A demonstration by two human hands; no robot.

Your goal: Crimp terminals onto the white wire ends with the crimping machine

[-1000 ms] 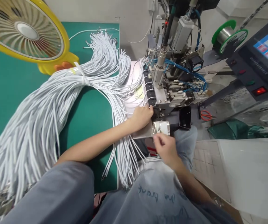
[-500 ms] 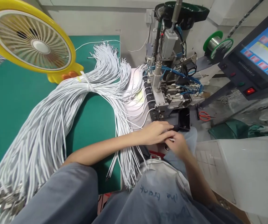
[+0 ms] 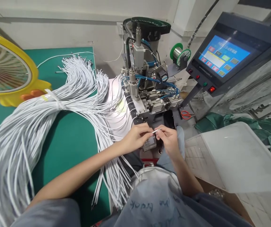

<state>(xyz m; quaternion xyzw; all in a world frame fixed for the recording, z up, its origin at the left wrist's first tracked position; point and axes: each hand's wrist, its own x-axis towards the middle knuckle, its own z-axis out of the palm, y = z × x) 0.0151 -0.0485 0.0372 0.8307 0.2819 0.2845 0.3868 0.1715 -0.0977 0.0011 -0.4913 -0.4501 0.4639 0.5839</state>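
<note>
A short white cable end (image 3: 156, 130) spans the gap between my two hands. My left hand (image 3: 138, 135) pinches its left part between thumb and fingers. On its other side my right hand (image 3: 168, 137) has thumb and fingertips closed on the same piece. Both hands are just in front of the metal machine (image 3: 147, 97). A tied bundle of white cables (image 3: 31, 123) lies to the left, and its loose strands pass by my left forearm. Several single white cables run into the machine's left edge.
A yellow fan (image 3: 35, 75) stands at the left on the green mat (image 3: 64, 135). At the right are a control screen (image 3: 223, 56), a wire spool (image 3: 177, 53), red-handled scissors (image 3: 186, 115) and a white bin (image 3: 244, 154). A dark phone (image 3: 169, 119) lies behind my right hand.
The view has turned rightward. My hands, overlapped before, are now a little apart, with the white piece showing between their fingertips.
</note>
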